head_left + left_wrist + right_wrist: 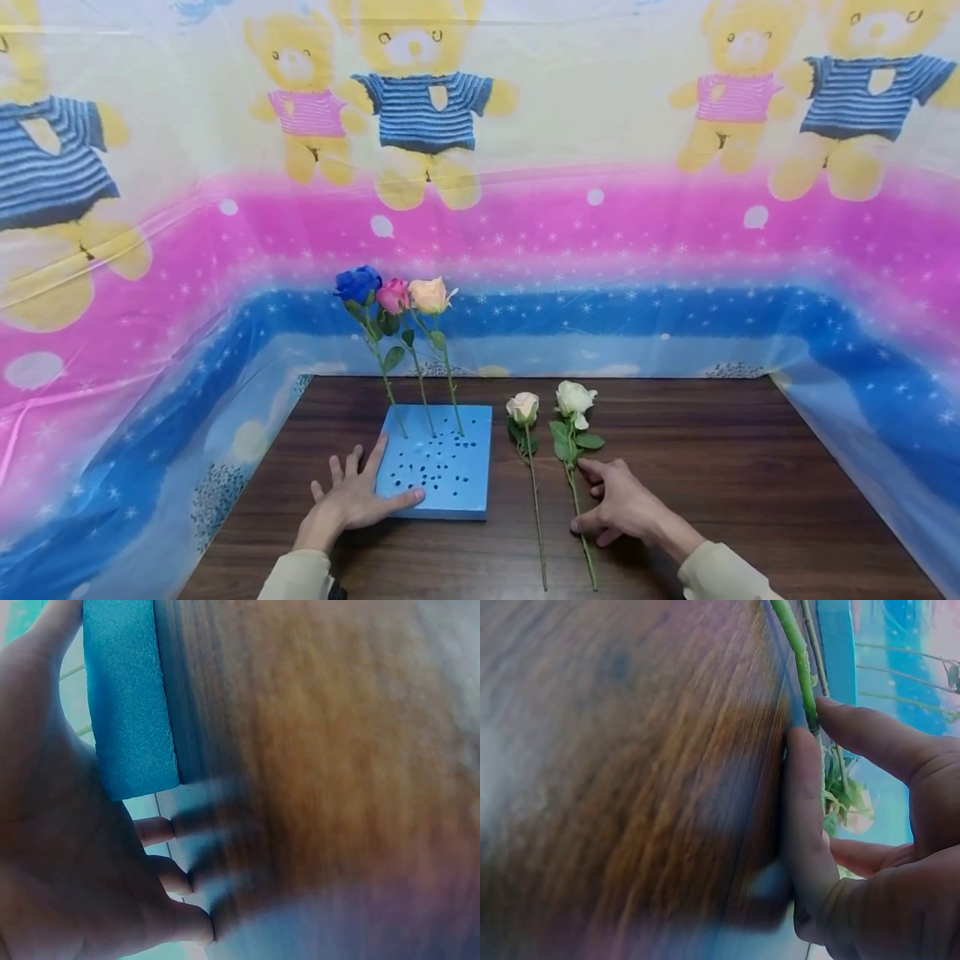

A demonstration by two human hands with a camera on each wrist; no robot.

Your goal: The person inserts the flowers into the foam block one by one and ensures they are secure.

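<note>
My left hand (356,496) rests at the left edge of a light blue foam block (472,479) full of holes, its thumb on the top and its other fingers spread. In the left wrist view the side of the block (131,705) lies against the hand. A blue rose (358,284), a pink rose (393,296) and a peach rose (431,296) stand in the block's back part. At the right, my right hand (626,504) pinches the stem (801,664) of a white rose (576,400) lying on the table, thumb and a finger either side of it.
A cream rose (522,407) lies on the dark wooden table (697,450), between the block and the white rose. Behind the table and at both sides hangs a cloth (555,225) printed with teddy bears.
</note>
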